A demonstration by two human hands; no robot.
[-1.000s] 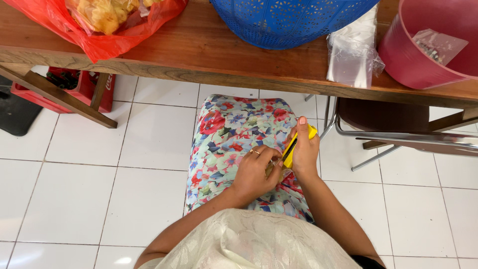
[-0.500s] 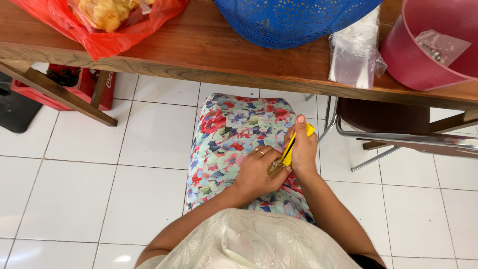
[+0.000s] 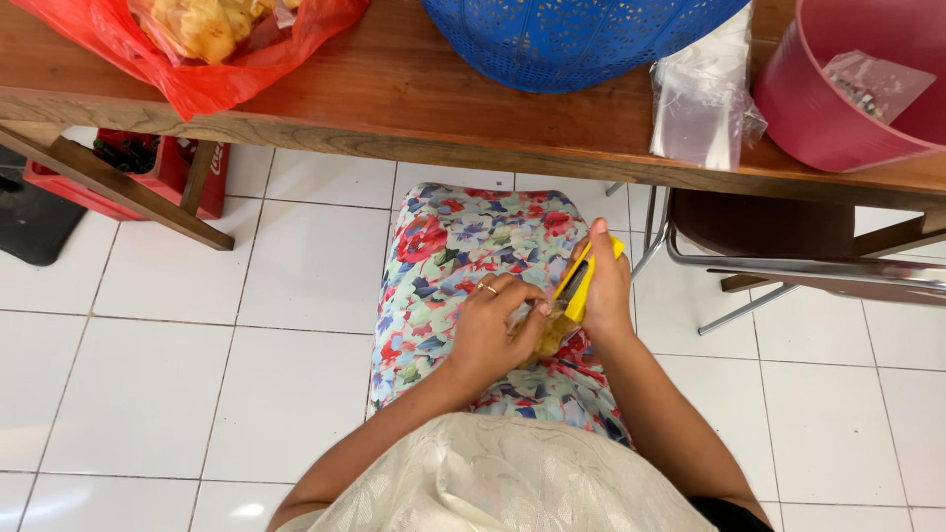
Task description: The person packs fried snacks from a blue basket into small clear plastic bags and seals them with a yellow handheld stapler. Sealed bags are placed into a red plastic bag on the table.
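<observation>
I see my right hand (image 3: 603,286) gripping the yellow tool (image 3: 576,284), pointing away; left fingers (image 3: 520,305) pinch the snack (image 3: 548,335) beside it.

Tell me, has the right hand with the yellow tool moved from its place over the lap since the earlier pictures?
No. The right hand holds the yellow tool at the same spot, just below the wooden table edge.

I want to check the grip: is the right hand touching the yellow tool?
Touching. The head view shows the right hand wrapped around the yellow tool, its fingers lying along the tool's top with no gap.
</observation>
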